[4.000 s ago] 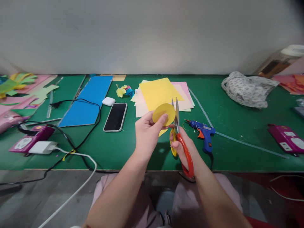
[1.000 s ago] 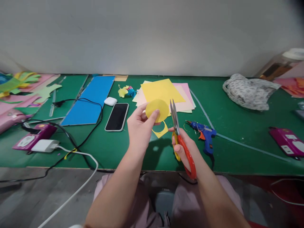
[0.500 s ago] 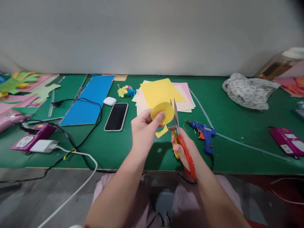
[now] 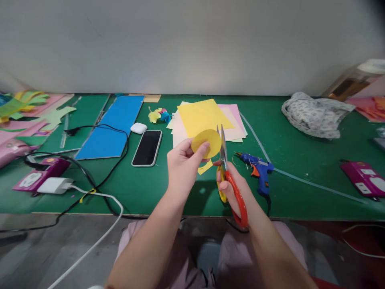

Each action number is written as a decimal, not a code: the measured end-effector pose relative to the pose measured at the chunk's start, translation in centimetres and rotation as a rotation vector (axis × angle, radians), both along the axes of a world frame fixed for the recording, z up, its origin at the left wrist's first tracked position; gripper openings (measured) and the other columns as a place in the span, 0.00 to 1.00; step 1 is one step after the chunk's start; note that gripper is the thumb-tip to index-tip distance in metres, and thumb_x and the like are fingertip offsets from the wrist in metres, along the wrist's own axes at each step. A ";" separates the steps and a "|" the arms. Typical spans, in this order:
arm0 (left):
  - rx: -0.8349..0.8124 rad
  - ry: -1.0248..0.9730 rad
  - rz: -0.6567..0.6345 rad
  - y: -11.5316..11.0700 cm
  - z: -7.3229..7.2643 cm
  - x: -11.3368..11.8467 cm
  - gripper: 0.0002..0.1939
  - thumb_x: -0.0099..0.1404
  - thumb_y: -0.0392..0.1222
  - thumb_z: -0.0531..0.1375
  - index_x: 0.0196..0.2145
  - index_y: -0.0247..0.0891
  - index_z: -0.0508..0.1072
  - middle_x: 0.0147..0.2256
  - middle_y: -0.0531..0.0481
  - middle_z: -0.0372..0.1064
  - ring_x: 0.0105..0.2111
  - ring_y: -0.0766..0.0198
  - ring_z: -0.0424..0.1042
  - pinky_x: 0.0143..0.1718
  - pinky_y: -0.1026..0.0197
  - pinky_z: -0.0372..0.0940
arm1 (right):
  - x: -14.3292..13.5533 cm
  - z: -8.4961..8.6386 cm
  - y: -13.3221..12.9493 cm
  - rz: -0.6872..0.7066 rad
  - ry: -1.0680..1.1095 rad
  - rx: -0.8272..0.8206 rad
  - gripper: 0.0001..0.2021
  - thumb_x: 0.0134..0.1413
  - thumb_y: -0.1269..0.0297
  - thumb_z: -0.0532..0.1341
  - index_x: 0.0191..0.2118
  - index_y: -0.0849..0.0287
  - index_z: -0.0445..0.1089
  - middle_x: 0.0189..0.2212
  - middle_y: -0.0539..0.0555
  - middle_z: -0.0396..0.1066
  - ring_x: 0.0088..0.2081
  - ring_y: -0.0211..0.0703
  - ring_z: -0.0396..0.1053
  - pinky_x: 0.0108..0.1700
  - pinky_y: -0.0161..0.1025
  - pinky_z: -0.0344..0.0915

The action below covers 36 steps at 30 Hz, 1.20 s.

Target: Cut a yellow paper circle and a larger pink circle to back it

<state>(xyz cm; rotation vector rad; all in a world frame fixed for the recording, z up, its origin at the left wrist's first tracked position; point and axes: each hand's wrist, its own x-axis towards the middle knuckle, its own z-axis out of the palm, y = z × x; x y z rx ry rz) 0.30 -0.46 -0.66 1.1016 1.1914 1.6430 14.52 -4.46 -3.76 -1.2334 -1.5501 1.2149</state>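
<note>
My left hand (image 4: pixel 185 162) pinches a round yellow paper disc (image 4: pixel 212 142), its thumb lying across the front face. A pair of scissors (image 4: pixel 236 192) with one red and one yellow handle is gripped in my right hand (image 4: pixel 233 176). Its blades point up and stand slightly apart, right at the disc's right edge. Behind the disc, a yellow sheet (image 4: pixel 207 114) tops a stack of pastel paper (image 4: pixel 179 126). Just below the disc, a yellow paper scrap (image 4: pixel 205 167) lies on the green table (image 4: pixel 192 200).
Right of the scissors lies a blue glue gun (image 4: pixel 260 170). To the left are a phone (image 4: pixel 147 148), a white earbud case (image 4: pixel 138 128), a blue board (image 4: pixel 112 128) and small paper flowers (image 4: pixel 159 115). Cables and a purple power strip (image 4: pixel 42 172) occupy the left; a patterned cloth (image 4: pixel 314 116) sits right.
The disc and my left hand have shifted very slightly to the right, closer to the scissors. The scissor blades stand a little closer together.
</note>
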 end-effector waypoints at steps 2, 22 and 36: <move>-0.001 0.006 0.006 0.0 0.0 0.0 0.08 0.53 0.43 0.69 0.32 0.39 0.79 0.26 0.54 0.75 0.25 0.68 0.75 0.25 0.67 0.74 | 0.0 0.0 0.0 0.004 0.000 -0.004 0.38 0.45 0.27 0.53 0.50 0.55 0.63 0.28 0.49 0.60 0.26 0.39 0.60 0.24 0.33 0.59; 0.022 0.016 0.026 0.3 0.0 -0.6 0.14 0.53 0.45 0.69 0.38 0.38 0.77 0.29 0.52 0.77 0.27 0.66 0.76 0.25 0.66 0.73 | -0.1 0.2 -0.2 0.011 -0.039 0.002 0.38 0.46 0.27 0.51 0.50 0.56 0.63 0.23 0.46 0.58 0.23 0.37 0.54 0.23 0.33 0.55; 0.053 -0.011 0.011 0.5 -0.2 -1.0 0.13 0.54 0.44 0.69 0.38 0.40 0.78 0.29 0.52 0.78 0.28 0.64 0.76 0.24 0.66 0.73 | 0.0 0.1 -0.1 0.028 -0.021 -0.023 0.36 0.46 0.28 0.53 0.47 0.55 0.64 0.22 0.44 0.55 0.22 0.35 0.52 0.22 0.32 0.54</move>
